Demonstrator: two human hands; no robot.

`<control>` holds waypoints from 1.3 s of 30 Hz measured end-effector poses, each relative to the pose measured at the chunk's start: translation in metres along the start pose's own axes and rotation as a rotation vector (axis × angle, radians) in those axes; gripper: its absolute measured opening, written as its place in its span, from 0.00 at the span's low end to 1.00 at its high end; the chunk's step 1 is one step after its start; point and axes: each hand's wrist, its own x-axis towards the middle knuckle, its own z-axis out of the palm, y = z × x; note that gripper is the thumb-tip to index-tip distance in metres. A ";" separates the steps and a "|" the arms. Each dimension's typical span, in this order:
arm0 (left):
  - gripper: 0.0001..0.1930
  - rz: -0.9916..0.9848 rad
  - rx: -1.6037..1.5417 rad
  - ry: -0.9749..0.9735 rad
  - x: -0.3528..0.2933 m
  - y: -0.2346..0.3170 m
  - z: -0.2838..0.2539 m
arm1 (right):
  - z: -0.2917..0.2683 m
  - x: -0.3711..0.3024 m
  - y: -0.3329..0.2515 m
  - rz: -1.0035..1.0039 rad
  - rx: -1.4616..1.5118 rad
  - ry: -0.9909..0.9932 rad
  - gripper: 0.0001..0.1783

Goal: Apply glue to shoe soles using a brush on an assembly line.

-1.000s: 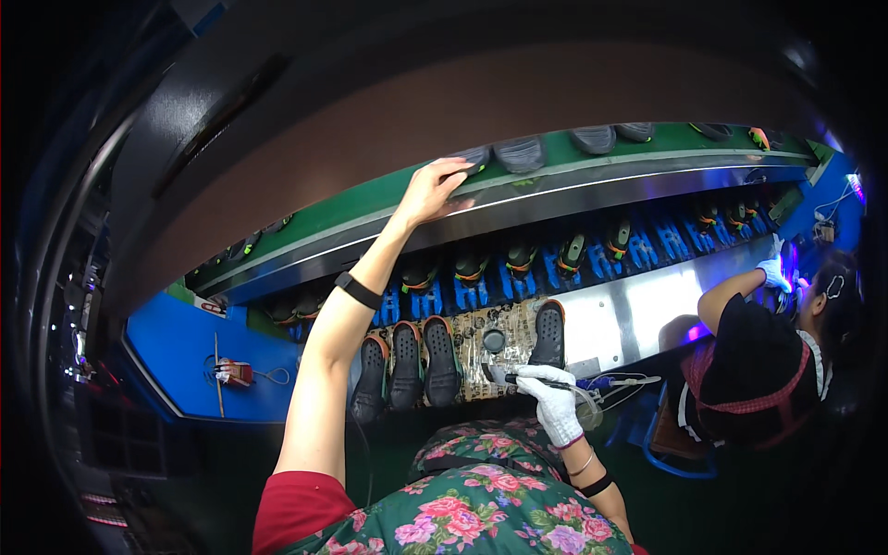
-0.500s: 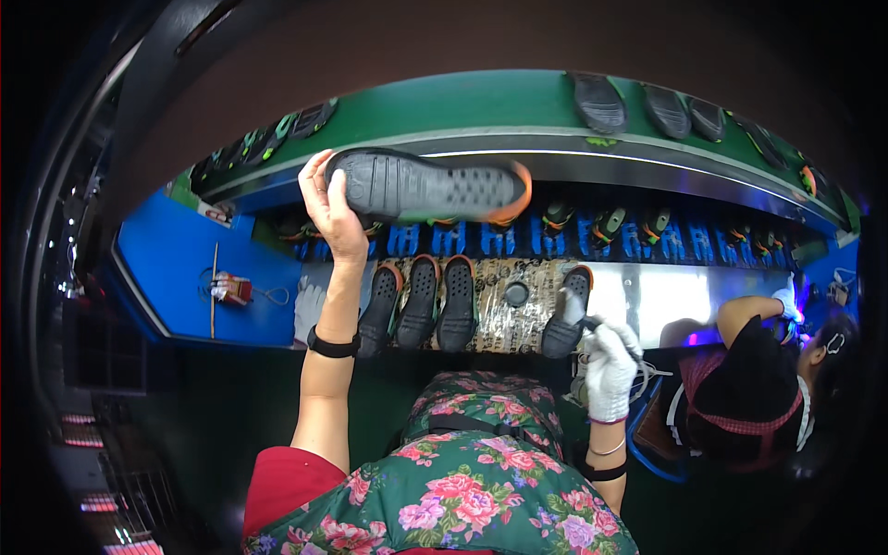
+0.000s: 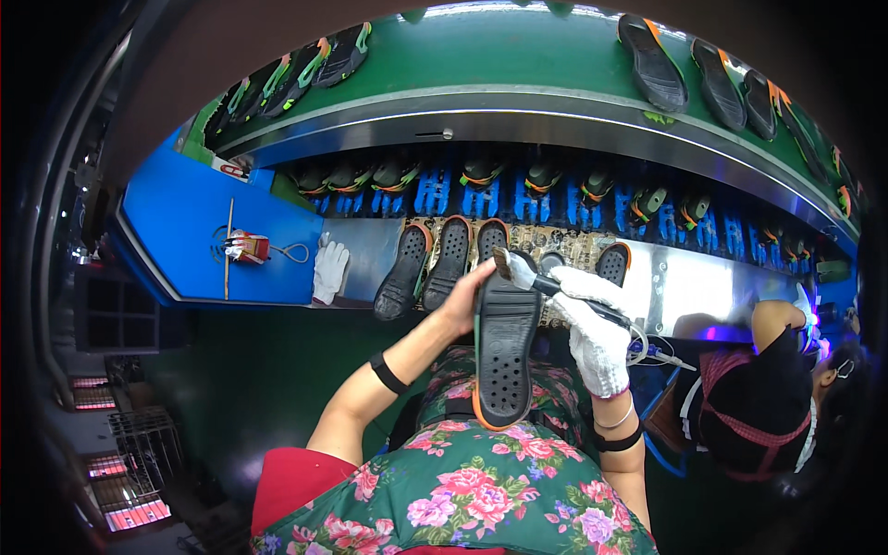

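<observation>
A dark shoe sole (image 3: 504, 356) with orange trim is held upright before my apron, its holed end downward. My bare left hand (image 3: 468, 298) is closed on its upper left edge. My right hand (image 3: 597, 333), in a white knitted glove, grips a brush (image 3: 520, 272) with a black handle and a cord or tube trailing from it. The bristles are against or just over the sole's upper end; contact is hard to tell. Behind my hands, several similar soles (image 3: 404, 270) lie on the bench, and another sole (image 3: 614, 264) lies to the right by a partly hidden round dark object (image 3: 551, 262).
A green conveyor (image 3: 499, 60) carries shoes and soles across the back. Below it, a rack of blue holders (image 3: 481, 202) bears shoes. To the left are a white glove (image 3: 330, 268) and a blue table (image 3: 171, 250). A co-worker (image 3: 754, 398) sits at right.
My left hand has brought the sole down and toward me, turning it from sideways to upright. My right hand has moved the brush from the bench sole to the held one.
</observation>
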 end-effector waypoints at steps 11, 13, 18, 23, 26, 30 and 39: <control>0.59 -0.132 -0.455 -0.263 -0.023 -0.034 0.046 | 0.004 -0.006 -0.029 0.346 -0.084 0.153 0.12; 0.57 -0.113 -0.524 -0.224 -0.019 -0.016 0.067 | 0.000 -0.005 -0.024 0.158 -0.201 0.069 0.10; 0.51 0.047 -0.565 -0.015 -0.008 -0.012 0.082 | 0.000 0.016 -0.032 -0.604 -0.696 -0.015 0.11; 0.48 0.117 -0.693 -0.287 0.003 -0.020 0.092 | -0.005 0.022 -0.036 -0.710 -0.876 -0.034 0.18; 0.51 0.119 -0.236 0.040 -0.001 -0.026 0.108 | -0.005 0.016 -0.037 -0.764 -1.107 -0.114 0.25; 0.58 0.068 -0.665 -0.469 0.012 -0.036 0.088 | -0.006 0.000 -0.017 -0.780 -1.057 -0.213 0.25; 0.55 0.095 -0.444 -0.139 0.017 -0.041 0.083 | -0.014 0.001 -0.014 -0.697 -1.050 -0.145 0.25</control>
